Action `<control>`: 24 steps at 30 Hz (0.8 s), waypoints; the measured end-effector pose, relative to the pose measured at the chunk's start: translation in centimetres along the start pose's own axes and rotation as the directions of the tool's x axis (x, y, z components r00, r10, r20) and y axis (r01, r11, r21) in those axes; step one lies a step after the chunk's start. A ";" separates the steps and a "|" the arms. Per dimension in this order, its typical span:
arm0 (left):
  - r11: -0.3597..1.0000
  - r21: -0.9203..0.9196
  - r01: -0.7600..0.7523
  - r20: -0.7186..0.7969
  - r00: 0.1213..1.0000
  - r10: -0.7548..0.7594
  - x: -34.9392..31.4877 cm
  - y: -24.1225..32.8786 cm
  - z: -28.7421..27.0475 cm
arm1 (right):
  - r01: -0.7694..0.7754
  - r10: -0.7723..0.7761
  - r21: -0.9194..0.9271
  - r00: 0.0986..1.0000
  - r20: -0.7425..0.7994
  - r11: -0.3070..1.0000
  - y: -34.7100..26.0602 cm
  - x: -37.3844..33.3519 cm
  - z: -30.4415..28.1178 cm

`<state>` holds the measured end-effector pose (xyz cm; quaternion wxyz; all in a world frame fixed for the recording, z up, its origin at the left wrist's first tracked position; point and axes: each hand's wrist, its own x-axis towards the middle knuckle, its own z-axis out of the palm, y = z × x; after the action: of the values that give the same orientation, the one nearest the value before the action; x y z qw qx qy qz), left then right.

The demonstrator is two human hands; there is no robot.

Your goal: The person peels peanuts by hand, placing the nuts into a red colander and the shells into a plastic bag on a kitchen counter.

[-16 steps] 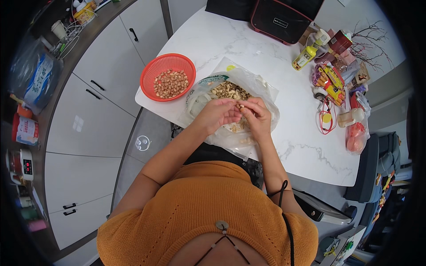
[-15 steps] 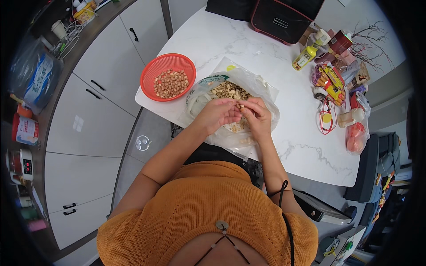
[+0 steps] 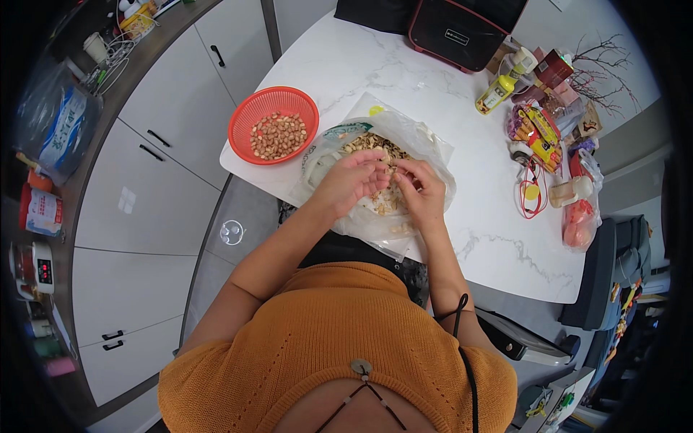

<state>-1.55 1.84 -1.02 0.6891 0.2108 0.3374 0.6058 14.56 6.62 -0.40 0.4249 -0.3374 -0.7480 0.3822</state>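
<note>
My left hand (image 3: pixel 354 185) is palm up over a white plastic bag (image 3: pixel 323 169), its fingers loosely curled; whatever lies in them is too small to make out. Just to its right, my right hand (image 3: pixel 421 190) has thumb and forefinger pinched together on what looks like a peanut (image 3: pixel 393 170), partly hidden by the fingertips. Inside the spread bag, below and beyond both hands, is a heap of peanuts and broken shells (image 3: pixel 377 144). A red plastic colander (image 3: pixel 297 106) stands left of the bag, with shelled reddish peanut kernels (image 3: pixel 279 137) on its bottom.
The white marbled table (image 3: pixel 505 252) carries a black and red case (image 3: pixel 455 40) at the back. Along its right side stand a yellow bottle (image 3: pixel 498 92), snack packs (image 3: pixel 535 133), a red cable (image 3: pixel 530 195) and a bagged item (image 3: pixel 580 216). White cabinets (image 3: pixel 137 195) line the left.
My hands have drawn slightly apart. The left fingers have loosened and spread a little from the pinch, and the right hand has shifted slightly right. The colander and bag are unmoved.
</note>
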 end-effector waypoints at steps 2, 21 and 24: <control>0.998 0.006 -0.060 -0.087 0.994 0.060 -0.3 0.6 0.5 | 0.021 -0.019 -0.165 1.000 0.013 0.986 -0.2 0.0 -0.3; -0.031 0.997 -0.076 0.065 0.519 0.853 0.7 9.2 -9.8 | 0.235 0.216 -0.810 0.890 0.401 0.537 -1.6 -1.5 -2.3; -0.172 0.984 0.040 0.133 0.473 0.871 0.6 9.2 -10.2 | 0.195 0.232 -0.789 0.891 0.391 0.583 -1.5 -1.5 -2.1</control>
<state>-15.23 2.88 -1.71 -0.1121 0.4929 0.7416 0.4411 16.80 5.25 0.99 0.0319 -0.4024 -0.9122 0.0697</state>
